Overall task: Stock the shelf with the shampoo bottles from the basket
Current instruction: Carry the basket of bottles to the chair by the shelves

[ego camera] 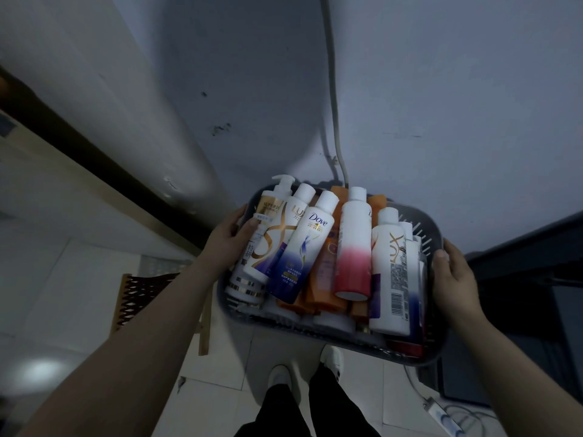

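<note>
I carry a grey slotted plastic basket (pixel 430 244) in front of me, above the floor. My left hand (pixel 228 236) grips its left rim, thumb inside against a bottle. My right hand (pixel 452 272) grips the right rim. Several shampoo bottles lie packed in it: a white and blue Dove bottle (pixel 303 247), a white and pink bottle (pixel 353 244), a white Lux bottle (pixel 389 272), a gold and white pump bottle (pixel 268 209) and orange bottles (pixel 325 279) underneath. No shelf is clearly in view.
A white wall with a hanging cable (pixel 336 121) stands straight ahead. A wooden chair with a woven seat (pixel 142 294) is at the lower left. A dark cabinet (pixel 520 279) is on the right, a power strip (pixel 444 417) on the tiled floor. My feet (pixel 306 367) show below.
</note>
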A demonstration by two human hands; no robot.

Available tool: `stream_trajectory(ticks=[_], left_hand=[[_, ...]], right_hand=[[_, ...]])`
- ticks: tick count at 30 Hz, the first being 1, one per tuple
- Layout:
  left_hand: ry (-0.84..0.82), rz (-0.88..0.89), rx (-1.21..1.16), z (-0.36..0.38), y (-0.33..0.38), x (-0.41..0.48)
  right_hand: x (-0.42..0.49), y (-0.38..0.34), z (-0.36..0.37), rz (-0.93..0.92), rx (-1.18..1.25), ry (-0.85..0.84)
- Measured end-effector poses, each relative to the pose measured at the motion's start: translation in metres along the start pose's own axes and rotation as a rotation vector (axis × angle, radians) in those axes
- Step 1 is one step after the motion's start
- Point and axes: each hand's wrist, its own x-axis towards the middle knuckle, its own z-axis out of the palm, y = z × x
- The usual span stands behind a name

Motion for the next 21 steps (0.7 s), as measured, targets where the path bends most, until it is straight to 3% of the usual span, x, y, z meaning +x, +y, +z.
stream_trajectory(ticks=[9, 21], left_hand=[[0.075, 0.023, 0.094, 0.006, 0.007, -0.006], [0.09, 0.043, 0.111, 0.0, 0.003, -0.028]], right_hand=[[-0.008, -0.008, 0.0, 0.029, 0.06, -0.056], [-0.03, -0.003, -0.003, 0.016, 0.083, 0.012]])
